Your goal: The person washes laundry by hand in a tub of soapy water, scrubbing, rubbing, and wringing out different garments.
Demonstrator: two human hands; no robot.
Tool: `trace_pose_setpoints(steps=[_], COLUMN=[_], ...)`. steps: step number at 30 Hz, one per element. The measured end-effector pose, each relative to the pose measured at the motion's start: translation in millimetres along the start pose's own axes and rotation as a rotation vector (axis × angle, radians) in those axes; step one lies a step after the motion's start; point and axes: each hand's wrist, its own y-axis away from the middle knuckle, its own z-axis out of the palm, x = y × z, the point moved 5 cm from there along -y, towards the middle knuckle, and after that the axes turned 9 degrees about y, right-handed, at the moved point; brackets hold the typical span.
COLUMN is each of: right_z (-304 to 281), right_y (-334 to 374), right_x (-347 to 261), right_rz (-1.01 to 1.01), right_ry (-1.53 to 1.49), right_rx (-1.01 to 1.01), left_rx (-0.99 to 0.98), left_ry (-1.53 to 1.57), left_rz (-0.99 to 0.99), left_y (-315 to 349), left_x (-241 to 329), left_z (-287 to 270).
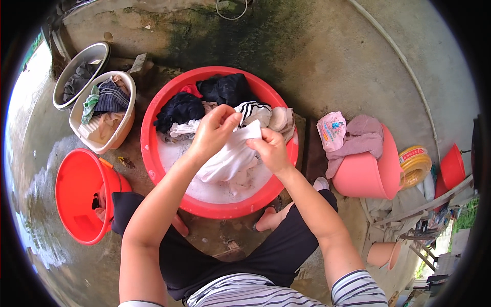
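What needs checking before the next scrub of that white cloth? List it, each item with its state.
1. Left hand gripping the white cloth: ok.
2. Right hand gripping the same cloth: ok.
3. Cloth held over the red basin, not over the floor: ok.
4. Suds in the basin: ok.
5. Dark clothes clear of the white cloth: cannot tell.
6. Cloth's cleanliness: cannot tell.

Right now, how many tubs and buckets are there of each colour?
Red: 3, the big wash basin, the bucket on the left, a small one at far right
Pink: 1, the tipped bucket under pink cloth
Beige: 1, the tub of clothes
Grey: 1, the basin behind it
Total: 6
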Motion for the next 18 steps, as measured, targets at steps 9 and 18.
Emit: trace_pose_setpoints(steps=[9, 18], right_z=[-29, 14], right_y=[-1, 44], right_x=[-35, -66], right_rz=[0.014, -0.094], right_ry=[-0.45, -0.081], right_rx=[0.118, -0.269], left_rx=[-0.273, -0.814], left_ry=[0.143, -0.975], left_rz=[-0.551, -0.38], left_y=[55, 136], left_x=[-105, -288], left_z=[29, 37])
